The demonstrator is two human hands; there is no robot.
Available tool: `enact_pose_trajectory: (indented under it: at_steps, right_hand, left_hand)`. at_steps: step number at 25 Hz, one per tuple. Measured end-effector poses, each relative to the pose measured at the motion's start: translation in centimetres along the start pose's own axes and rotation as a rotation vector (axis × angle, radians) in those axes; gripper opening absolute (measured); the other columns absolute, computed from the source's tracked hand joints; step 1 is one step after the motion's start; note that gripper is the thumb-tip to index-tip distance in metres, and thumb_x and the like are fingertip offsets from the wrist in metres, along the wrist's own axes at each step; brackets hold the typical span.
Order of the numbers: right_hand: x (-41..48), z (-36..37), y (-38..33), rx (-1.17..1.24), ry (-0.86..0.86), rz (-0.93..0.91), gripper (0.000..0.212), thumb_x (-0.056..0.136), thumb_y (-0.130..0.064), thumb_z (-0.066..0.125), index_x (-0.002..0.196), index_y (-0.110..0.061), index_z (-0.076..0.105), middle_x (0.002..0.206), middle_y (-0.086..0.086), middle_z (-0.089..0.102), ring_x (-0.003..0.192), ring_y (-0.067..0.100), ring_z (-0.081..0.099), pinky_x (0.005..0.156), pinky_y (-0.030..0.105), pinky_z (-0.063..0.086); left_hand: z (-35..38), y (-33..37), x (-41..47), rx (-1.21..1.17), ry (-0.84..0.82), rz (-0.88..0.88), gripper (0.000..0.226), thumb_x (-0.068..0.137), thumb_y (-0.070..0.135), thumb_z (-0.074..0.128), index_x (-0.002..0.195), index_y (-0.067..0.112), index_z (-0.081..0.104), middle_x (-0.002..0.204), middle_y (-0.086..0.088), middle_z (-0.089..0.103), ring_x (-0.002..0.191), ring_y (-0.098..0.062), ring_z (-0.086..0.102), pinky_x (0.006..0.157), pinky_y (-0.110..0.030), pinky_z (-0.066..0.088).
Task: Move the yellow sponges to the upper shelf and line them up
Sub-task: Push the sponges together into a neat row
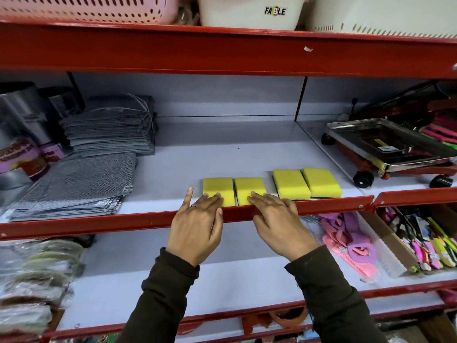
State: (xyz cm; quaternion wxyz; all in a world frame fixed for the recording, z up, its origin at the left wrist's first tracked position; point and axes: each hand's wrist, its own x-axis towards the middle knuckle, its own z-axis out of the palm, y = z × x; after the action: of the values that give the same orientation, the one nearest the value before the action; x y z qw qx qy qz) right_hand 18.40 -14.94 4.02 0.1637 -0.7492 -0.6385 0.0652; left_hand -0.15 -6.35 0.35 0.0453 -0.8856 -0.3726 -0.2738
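Four yellow sponges lie flat in a row along the front edge of the shelf (222, 149): first sponge (217, 190), second sponge (249, 189), third sponge (291, 183), fourth sponge (321, 181). The two on the left sit side by side just apart at the red lip, while the two on the right touch, sit slightly further back and show dark green scouring undersides.

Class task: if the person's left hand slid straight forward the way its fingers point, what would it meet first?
The left hand already rests fingertips on the leftmost yellow sponge, so it would push that first; behind it, the shelf looks free to the back wall.

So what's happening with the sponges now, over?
Left hand and right hand open, flat on two sponges. Four on shelf, gap mid-row. Nothing blocking.
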Motion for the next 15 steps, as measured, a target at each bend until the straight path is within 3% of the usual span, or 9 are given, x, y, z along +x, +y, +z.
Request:
enact_pose_trajectory:
  at_steps: [6,11,15]
  right_hand:
    - [0.0,0.5,-1.0,-0.036,-0.011,0.009,0.061,0.09,-0.036,0.029,0.148,-0.026,0.042,0.162,-0.009,0.035,0.15,0.015,0.026,0.121,0.05,0.007]
    - [-0.7,-0.7,0.5,0.046,0.012,-0.028,0.063,0.091,-0.039,0.029,0.153,-0.025,0.033,0.165,-0.009,0.027,0.154,0.011,0.016,0.123,0.05,-0.008]
    - [-1.1,-3.3,4.9,0.056,0.093,0.047,0.071,0.087,-0.039,0.027,0.156,-0.021,0.027,0.167,-0.007,0.018,0.156,0.011,0.006,0.124,0.049,-0.01]
  left_hand:
    - [0.2,0.7,-0.4,-0.05,-0.008,-0.031,0.054,0.103,0.032,0.026,0.127,0.012,0.07,0.131,-0.002,0.071,0.127,-0.023,0.064,0.124,-0.043,0.029]
    - [-0.2,1.5,0.0,-0.052,-0.025,-0.085,0.058,0.103,0.035,0.022,0.13,0.011,0.068,0.136,-0.003,0.069,0.133,-0.022,0.059,0.126,-0.038,0.016]
    - [-0.4,4.4,1.5,-0.121,-0.04,-0.112,0.064,0.103,0.04,0.015,0.141,0.012,0.058,0.145,-0.004,0.062,0.144,-0.021,0.048,0.13,-0.044,0.016]
